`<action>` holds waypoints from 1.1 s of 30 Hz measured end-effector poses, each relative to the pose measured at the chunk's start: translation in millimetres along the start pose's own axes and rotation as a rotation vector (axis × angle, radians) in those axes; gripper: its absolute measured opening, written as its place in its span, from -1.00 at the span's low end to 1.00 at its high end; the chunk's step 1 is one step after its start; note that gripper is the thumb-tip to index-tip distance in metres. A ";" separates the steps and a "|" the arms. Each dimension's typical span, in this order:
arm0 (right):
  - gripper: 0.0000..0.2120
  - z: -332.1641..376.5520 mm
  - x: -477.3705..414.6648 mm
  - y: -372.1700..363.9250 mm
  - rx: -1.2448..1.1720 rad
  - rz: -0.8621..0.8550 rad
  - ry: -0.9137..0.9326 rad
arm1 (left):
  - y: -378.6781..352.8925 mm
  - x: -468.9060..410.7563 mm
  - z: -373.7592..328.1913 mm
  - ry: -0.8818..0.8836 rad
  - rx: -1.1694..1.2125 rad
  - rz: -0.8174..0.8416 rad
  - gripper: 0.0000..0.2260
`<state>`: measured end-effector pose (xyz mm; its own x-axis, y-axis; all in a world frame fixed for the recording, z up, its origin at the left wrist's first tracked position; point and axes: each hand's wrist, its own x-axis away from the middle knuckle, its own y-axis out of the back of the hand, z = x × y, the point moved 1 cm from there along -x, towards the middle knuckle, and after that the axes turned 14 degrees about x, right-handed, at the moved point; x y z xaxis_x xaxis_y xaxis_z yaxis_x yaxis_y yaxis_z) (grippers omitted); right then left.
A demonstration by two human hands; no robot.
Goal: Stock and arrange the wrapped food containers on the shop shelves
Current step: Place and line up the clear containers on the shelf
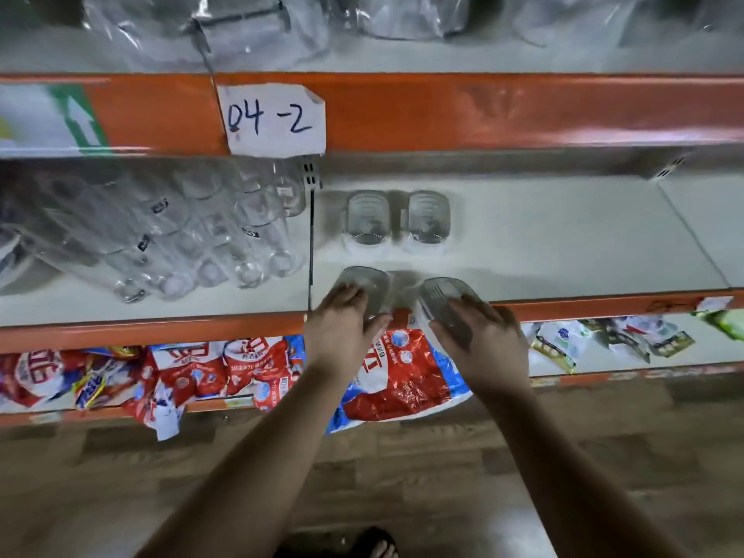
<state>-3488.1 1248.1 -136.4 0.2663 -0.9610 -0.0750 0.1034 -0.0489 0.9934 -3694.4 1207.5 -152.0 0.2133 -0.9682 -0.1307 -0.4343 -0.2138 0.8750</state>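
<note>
Two clear grey-lidded containers stand side by side deep on the middle shelf [563, 235]: one at left [367, 217], one at right [427, 216]. At the shelf's front edge my left hand [342, 324] grips a third container [364, 281] from above. My right hand [481, 340] holds a fourth container [443, 296], tilted and overhanging the orange shelf lip. The two front containers sit close together, a small gap between them.
Clear glass bottles [209, 235] lie packed on the shelf's left section behind a thin divider [311, 235]. A paper label "04-2" [273, 120] hangs on the upper orange rail. Red and blue packets [398, 376] fill the shelf below. Wrapped items sit above.
</note>
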 end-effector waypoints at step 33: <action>-0.59 23.4 -117.1 -30.0 0.135 0.259 0.030 | -30.6 8.6 52.0 0.081 0.106 0.197 -0.47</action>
<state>-3544.9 1355.7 -155.4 0.2958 -0.9377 0.1825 -0.0996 0.1598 0.9821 -3724.8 1198.9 -204.2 0.1830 -0.9799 0.0790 -0.5632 -0.0387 0.8254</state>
